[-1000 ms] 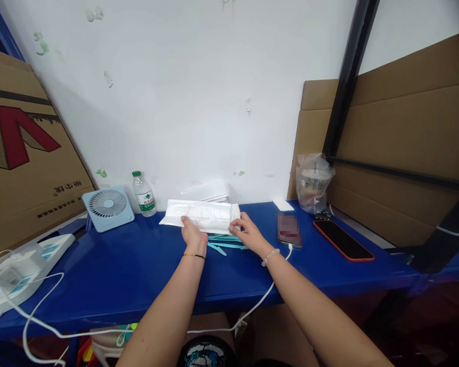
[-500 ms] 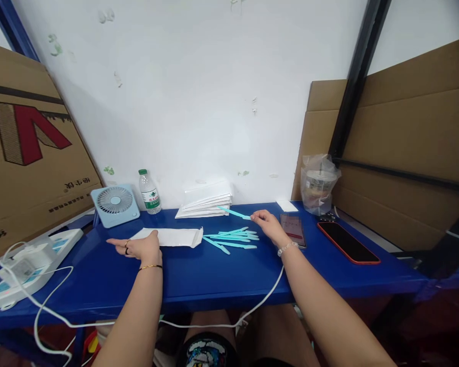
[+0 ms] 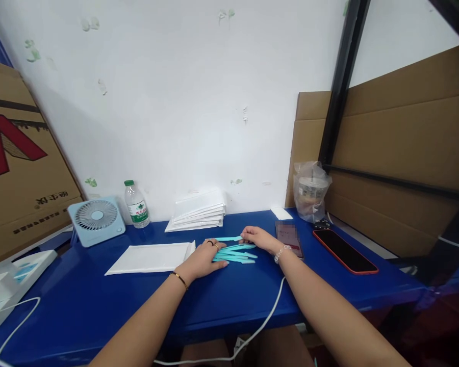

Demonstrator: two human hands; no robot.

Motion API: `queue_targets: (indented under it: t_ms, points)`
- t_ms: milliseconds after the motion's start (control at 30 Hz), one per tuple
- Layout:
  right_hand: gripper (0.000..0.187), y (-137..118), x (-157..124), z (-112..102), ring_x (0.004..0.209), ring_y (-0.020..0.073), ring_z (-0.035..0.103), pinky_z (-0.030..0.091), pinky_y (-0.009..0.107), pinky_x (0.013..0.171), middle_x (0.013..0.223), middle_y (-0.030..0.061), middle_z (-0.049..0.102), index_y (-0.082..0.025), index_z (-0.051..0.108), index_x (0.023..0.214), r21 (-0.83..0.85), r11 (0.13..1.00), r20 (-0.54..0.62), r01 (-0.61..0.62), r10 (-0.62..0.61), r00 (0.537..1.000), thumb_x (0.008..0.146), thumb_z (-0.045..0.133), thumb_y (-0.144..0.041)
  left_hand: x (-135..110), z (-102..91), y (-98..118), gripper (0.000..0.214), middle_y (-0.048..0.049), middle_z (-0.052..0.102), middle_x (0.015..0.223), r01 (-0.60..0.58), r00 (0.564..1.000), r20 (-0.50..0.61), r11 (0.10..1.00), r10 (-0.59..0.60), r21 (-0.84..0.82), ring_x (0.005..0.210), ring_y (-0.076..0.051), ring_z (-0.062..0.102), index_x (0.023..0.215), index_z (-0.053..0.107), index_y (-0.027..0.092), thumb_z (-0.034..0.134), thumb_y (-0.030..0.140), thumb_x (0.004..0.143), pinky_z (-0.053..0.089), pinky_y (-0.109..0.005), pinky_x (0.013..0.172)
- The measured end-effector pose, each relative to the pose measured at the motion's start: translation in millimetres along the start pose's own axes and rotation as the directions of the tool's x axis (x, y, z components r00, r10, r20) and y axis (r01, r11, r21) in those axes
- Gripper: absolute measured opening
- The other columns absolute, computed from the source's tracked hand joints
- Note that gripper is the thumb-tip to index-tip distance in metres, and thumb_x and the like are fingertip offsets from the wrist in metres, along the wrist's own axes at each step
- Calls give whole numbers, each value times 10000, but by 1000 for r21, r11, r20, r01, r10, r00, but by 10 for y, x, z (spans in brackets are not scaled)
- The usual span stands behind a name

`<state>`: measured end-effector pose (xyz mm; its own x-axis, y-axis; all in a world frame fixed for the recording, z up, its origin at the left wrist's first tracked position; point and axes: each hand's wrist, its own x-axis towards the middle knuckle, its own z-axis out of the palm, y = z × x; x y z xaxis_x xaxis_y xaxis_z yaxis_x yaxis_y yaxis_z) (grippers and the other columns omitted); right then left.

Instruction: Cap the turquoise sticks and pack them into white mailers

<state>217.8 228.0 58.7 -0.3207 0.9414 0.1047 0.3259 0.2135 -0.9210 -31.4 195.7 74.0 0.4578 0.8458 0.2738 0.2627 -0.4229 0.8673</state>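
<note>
Slim turquoise sticks that look like eyebrow razors (image 3: pixel 239 255) lie in a loose pile on the blue table (image 3: pixel 214 300). My left hand (image 3: pixel 202 260) is laid over the left ends of the pile, thumb in front and fingers behind, gripping them. My right hand (image 3: pixel 258 238) pinches the right end of a single eyebrow razor (image 3: pixel 229 238) just behind the pile; its left tip reaches my left fingers. Left of the pile, a white padded envelope (image 3: pixel 149 257) lies flat with its open end towards my left hand.
Behind stand stacked white envelopes (image 3: pixel 197 211), a water bottle (image 3: pixel 136 206) and a blue fan (image 3: pixel 97 220). To the right are a phone (image 3: pixel 289 238), a red-edged phone (image 3: pixel 344 251) and a bagged cup (image 3: pixel 311 191). A white cable (image 3: pixel 265 321) hangs across the front edge.
My left hand has left the envelope and moved right onto the pile of razors. My right hand has brought its razor down and closer to the pile. The view has shifted slightly.
</note>
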Motion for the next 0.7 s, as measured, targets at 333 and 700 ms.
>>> queue_targets:
  t_ms: [333, 700]
  points:
    - [324, -17, 4, 20, 759, 160, 518, 397, 284, 709, 854, 22, 583, -177, 629, 784, -177, 982, -91, 64, -81, 993, 739, 592, -495, 173, -41, 118, 345, -62, 574, 1089, -106, 991, 12, 739, 132, 666, 1025, -228, 501, 1118, 570, 235, 478, 413, 837, 392, -332, 868]
    - [234, 3, 18, -182, 859, 182, 553, 390, 293, 785, 931, 28, 603, -189, 682, 739, -422, 907, -152, -3, -68, 986, 714, 638, -417, 506, -283, -317, 311, -6, 616, 789, 72, 983, 102, 839, -151, 540, 698, -142, 527, 942, 647, 196, 520, 400, 745, 381, -232, 626]
